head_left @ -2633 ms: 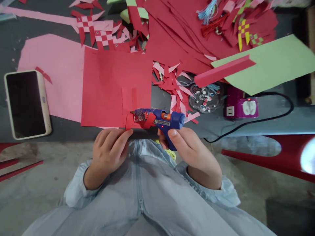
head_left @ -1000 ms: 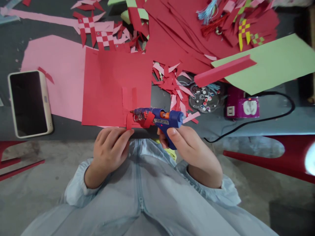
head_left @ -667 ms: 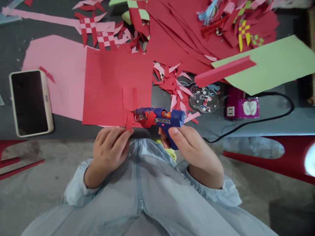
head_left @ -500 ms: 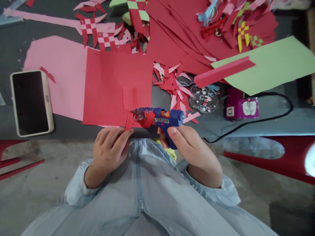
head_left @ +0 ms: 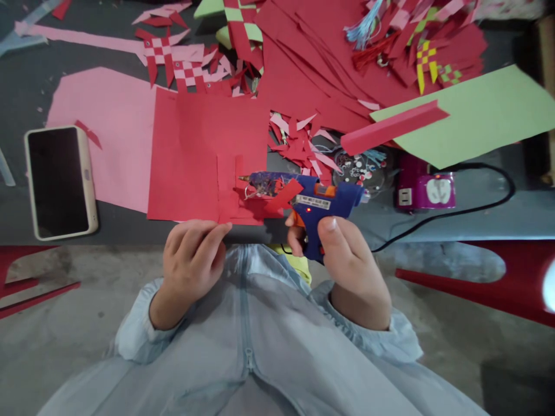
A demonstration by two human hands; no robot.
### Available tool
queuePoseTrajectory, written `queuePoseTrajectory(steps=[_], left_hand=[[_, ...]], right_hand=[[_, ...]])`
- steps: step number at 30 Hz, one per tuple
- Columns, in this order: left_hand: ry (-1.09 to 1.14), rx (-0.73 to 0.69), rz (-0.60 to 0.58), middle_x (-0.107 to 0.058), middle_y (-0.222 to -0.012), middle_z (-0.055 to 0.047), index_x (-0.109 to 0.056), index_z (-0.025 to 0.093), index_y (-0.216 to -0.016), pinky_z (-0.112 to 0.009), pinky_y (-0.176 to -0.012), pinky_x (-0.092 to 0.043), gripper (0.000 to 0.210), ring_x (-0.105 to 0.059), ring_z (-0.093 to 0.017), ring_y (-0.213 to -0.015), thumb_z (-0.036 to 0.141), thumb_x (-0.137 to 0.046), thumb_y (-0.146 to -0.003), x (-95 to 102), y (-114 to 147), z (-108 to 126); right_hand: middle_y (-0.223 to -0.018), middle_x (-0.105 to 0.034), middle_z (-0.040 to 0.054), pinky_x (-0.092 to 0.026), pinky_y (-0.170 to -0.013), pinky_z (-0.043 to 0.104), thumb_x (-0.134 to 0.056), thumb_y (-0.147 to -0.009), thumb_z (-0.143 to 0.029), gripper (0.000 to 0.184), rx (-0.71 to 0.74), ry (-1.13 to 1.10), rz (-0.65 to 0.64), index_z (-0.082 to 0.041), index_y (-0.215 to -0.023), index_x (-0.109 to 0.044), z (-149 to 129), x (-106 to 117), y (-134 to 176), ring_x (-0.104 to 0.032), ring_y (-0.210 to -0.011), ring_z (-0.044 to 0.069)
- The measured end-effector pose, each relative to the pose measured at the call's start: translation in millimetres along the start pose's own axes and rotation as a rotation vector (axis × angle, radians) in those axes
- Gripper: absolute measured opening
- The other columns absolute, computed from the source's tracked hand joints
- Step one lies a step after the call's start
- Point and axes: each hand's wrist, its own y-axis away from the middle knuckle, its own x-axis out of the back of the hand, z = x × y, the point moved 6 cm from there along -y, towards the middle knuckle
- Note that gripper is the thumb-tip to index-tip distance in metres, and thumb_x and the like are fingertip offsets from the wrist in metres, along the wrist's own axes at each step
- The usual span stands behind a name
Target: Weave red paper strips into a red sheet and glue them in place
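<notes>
Blue plastic glue gun (head_left: 312,219), just off centre toward three o'clock: white rectangular label (head_left: 313,201) reading "HOT MELT GLUE GUN"; smaller line beneath too fine to read.
Glossy purple plastic box (head_left: 420,188), farther toward three o'clock: white, rounded, apple-like mark (head_left: 439,190).

Right hand (head_left: 347,248): wraps round a blue plastic hot-melt glue gun (head_left: 312,202), its tip above a large red paper sheet (head_left: 195,150).
Left hand (head_left: 195,251): fingers bent at the sheet's near edge; contact unclear.
Pale-cased black rectangular phone (head_left: 58,182): near the dark grey surface's (head_left: 121,228) near edge, left.
Purple plastic power block (head_left: 416,185): near edge, right.
Pale green paper sheet (head_left: 477,115): toward the right edge.
</notes>
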Motion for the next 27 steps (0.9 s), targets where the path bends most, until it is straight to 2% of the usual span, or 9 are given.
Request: queuePoseTrajectory(steps=[4,6,10,14,19,24,27], left_hand=[[-0.040,0.081,0.127,-0.069,-0.111,-0.012,-0.064,0.017,-0.119,-0.037,-0.094,-0.053,0.043,-0.066,-0.024,-0.103,0.005,-0.065,-0.078,9.8,-6.2,-1.1],[-0.057,0.100,0.148,-0.069,-0.111,-0.010,-0.064,0.019,-0.122,-0.038,-0.095,-0.052,0.045,-0.067,-0.024,-0.104,0.006,-0.064,-0.078,12.0,-6.9,-1.1],[-0.095,0.096,0.024,-0.072,-0.104,-0.005,-0.065,0.025,-0.119,-0.039,-0.098,-0.050,0.040,-0.065,-0.023,-0.103,0.008,-0.062,-0.083,3.7,-5.9,-1.6],[-0.157,0.093,-0.096,-0.072,-0.113,-0.009,-0.065,0.022,-0.125,-0.042,-0.099,-0.046,0.035,-0.059,-0.026,-0.111,0.017,-0.060,-0.090,-9.7,-9.4,-1.5],[-0.207,0.136,-0.255,-0.073,-0.115,-0.012,-0.064,0.018,-0.131,-0.045,-0.092,-0.044,0.037,-0.058,-0.029,-0.109,0.029,-0.053,-0.097,-26.2,-18.7,-0.9],[-0.238,0.115,-0.286,-0.072,-0.115,-0.012,-0.063,0.015,-0.132,-0.045,-0.093,-0.042,0.038,-0.058,-0.029,-0.109,0.027,-0.052,-0.098,-30.3,-21.4,0.0],[-0.231,0.121,-0.295,-0.072,-0.115,-0.011,-0.063,0.017,-0.132,-0.046,-0.095,-0.042,0.037,-0.058,-0.030,-0.110,0.027,-0.054,-0.097,-30.6,-21.7,-0.6]], right_hand=[[-0.072,-0.066,0.0050,-0.046,-0.066,0.039,-0.034,-0.101,-0.065,0.052,0.036,-0.007,0.101,-0.027,-0.094,-0.069,1.1,4.8,1.2,-0.060,-0.068,0.021],[-0.076,-0.067,0.0072,-0.047,-0.066,0.040,-0.032,-0.100,-0.066,0.055,0.030,-0.013,0.146,-0.027,-0.095,-0.070,2.8,7.6,1.7,-0.064,-0.074,0.023],[-0.079,-0.068,0.0101,-0.050,-0.066,0.042,-0.030,-0.097,-0.072,0.060,-0.009,-0.007,0.189,-0.027,-0.096,-0.070,6.6,11.6,3.4,-0.068,-0.082,0.028],[-0.078,-0.068,0.0110,-0.051,-0.068,0.043,-0.028,-0.098,-0.072,0.062,-0.051,0.051,0.194,-0.026,-0.097,-0.070,9.1,12.4,6.1,-0.068,-0.085,0.029],[-0.076,-0.068,0.0100,-0.051,-0.071,0.042,-0.028,-0.099,-0.069,0.061,-0.020,0.104,0.177,-0.026,-0.094,-0.072,4.9,11.9,7.2,-0.068,-0.085,0.028],[-0.077,-0.067,0.0093,-0.048,-0.073,0.042,-0.028,-0.101,-0.065,0.061,0.028,0.105,0.161,-0.026,-0.087,-0.073,1.7,13.0,6.4,-0.066,-0.083,0.027],[-0.078,-0.067,0.0093,-0.048,-0.072,0.042,-0.028,-0.101,-0.065,0.061,0.030,0.099,0.154,-0.026,-0.088,-0.073,2.5,13.1,6.4,-0.066,-0.083,0.026]])
